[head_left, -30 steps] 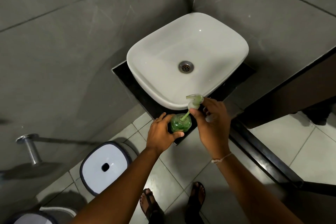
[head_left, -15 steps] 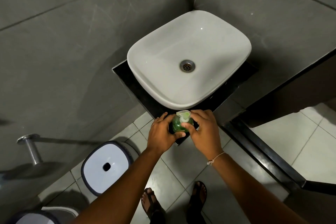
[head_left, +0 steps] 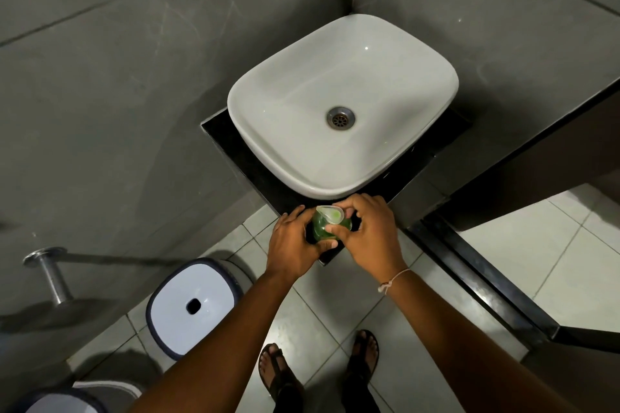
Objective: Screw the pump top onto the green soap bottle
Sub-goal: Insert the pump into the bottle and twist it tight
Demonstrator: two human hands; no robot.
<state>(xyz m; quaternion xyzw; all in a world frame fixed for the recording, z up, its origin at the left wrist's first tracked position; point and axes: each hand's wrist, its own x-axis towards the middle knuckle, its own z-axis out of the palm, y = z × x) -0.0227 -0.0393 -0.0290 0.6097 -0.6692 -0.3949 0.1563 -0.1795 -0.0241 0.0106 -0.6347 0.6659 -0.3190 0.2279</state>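
Your left hand (head_left: 295,245) wraps the round, translucent green soap bottle (head_left: 322,228) at lower centre, on the glossy black counter (head_left: 235,147); your right hand (head_left: 370,238) pinches its pale plastic pump top (head_left: 330,213), fingers curled snug.

A tiled bathroom: white basin (head_left: 342,104) on a dark counter (head_left: 235,151), lidded bin (head_left: 191,307) below.
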